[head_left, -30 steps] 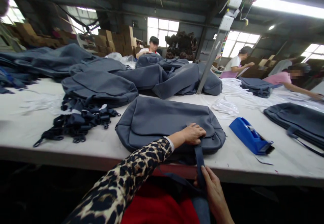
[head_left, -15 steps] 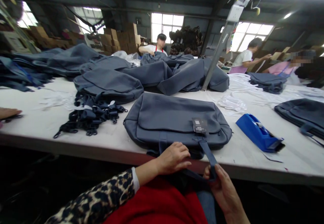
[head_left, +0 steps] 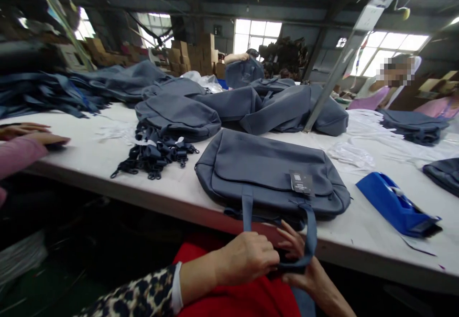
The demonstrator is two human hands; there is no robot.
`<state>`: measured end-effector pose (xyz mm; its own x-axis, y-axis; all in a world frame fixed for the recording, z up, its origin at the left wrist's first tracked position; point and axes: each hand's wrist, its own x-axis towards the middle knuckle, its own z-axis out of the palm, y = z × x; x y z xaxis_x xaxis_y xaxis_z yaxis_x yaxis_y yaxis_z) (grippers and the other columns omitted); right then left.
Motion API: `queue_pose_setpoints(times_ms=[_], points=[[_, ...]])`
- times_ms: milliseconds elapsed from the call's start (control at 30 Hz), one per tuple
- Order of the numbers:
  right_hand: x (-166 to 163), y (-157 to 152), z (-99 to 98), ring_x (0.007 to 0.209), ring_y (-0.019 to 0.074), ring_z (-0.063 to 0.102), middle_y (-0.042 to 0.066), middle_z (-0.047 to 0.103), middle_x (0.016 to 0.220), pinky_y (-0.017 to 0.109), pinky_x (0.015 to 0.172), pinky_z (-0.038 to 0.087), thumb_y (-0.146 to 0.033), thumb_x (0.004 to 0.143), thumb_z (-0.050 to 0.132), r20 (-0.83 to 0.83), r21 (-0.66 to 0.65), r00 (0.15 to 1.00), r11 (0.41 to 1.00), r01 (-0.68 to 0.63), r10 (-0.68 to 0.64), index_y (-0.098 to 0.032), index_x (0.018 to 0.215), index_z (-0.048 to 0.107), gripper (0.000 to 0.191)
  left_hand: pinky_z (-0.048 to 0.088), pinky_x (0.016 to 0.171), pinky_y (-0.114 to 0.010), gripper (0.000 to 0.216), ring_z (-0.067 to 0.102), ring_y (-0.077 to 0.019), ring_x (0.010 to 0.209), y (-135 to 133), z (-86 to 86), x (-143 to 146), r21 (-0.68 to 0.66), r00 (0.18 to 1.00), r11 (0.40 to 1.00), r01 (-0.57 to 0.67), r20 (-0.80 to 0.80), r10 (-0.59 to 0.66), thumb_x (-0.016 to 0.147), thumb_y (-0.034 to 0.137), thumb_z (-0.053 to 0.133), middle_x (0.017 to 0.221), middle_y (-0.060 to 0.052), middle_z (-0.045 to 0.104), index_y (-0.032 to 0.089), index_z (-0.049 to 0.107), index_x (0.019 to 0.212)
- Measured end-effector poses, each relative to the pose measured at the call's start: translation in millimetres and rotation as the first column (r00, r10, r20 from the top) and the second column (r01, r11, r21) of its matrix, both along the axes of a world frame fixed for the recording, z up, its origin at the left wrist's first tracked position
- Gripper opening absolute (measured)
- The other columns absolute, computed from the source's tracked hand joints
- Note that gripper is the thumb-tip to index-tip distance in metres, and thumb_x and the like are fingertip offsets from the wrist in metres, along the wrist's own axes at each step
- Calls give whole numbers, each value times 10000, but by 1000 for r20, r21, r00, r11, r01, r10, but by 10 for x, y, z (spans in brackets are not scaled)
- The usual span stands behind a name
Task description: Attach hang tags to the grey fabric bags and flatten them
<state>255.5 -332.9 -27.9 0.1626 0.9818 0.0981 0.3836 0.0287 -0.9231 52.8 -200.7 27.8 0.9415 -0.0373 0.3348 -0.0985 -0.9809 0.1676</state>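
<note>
My left hand is curled tight (head_left: 247, 259) on one handle (head_left: 311, 240); my right hand (head_left: 311, 275), fingers spread wide, is at its bend, firmness of contact unclear. One slate-blue bag (head_left: 268, 161), flap uppermost, bearing one dark tag (head_left: 301, 183), lies at the table's (head_left: 172, 188) near edge, between one dark strap bundle (head_left: 154, 157), left, and one blue tape dispenser (head_left: 392, 204), right.

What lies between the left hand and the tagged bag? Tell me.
In the head view, one leg of the handle runs from the left hand up to the bag, the table edge behind it.
</note>
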Motion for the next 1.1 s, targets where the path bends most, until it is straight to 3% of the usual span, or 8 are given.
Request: queue_pose_setpoints(times_ms=[133,300,467,667,800,867,1000,1100], points=[[-19,307,-121,947,202,662,112,341,1540,363,813,579,-362,881,592,327,153,941,987,39,-88,-312,1379,505,508,392,654,-304,152,570,-146,747,-64,141,39,46,995,999,21,100,-25,972,229,486,838,-1,668,188,574,854],[12,563,-198,1098,255,629,130,575,1285,375,871,574,-310,904,509,539,388,801,921,38,-260,-225,1265,608,384,411,686,-289,170,578,-142,779,-53,160,75,72,986,996,44,155,-55,947,260,547,829,-3,669,167,575,808],[25,392,-205,1097,234,638,91,616,1231,336,879,571,-294,892,530,571,275,806,962,-8,-157,-277,1250,608,367,443,712,-285,167,591,-155,798,-48,211,54,-15,986,1000,11,166,-9,957,300,532,903,-25,690,157,614,933],[13,110,-194,1100,247,631,85,648,1198,370,908,552,-309,885,569,480,308,844,947,94,-240,-259,1208,615,330,458,776,-273,212,607,-164,862,-20,300,100,-110,982,994,-15,186,35,989,326,466,956,-41,687,168,600,1033],[14,133,-126,1094,244,617,81,653,1166,382,898,546,-304,940,515,544,349,770,925,154,-333,-263,1197,612,277,463,793,-250,191,607,-156,915,170,354,171,-146,989,987,-68,119,86,979,312,493,973,-26,662,190,566,1106],[12,237,-58,1066,250,612,78,660,1121,403,905,534,-292,943,516,628,365,695,921,136,-351,-258,1189,613,266,467,813,-257,240,596,-170,969,316,326,219,-106,981,978,-177,59,184,948,324,554,1038,-34,645,201,548,1154],[-9,485,32,1039,274,608,89,670,1098,439,896,518,-197,916,531,788,307,538,949,78,-299,-209,1180,613,276,409,986,-372,398,494,-252,1193,611,136,352,158,928,915,-372,27,372,905,289,609,1326,-105,536,201,491,1275],[-39,570,-1,1075,270,609,96,662,1160,427,928,491,-140,892,546,848,274,448,958,84,-282,-203,1212,599,330,403,969,-383,369,500,-246,1172,765,-1,463,288,899,863,-415,-13,437,934,189,516,1308,-110,549,195,476,1300]])
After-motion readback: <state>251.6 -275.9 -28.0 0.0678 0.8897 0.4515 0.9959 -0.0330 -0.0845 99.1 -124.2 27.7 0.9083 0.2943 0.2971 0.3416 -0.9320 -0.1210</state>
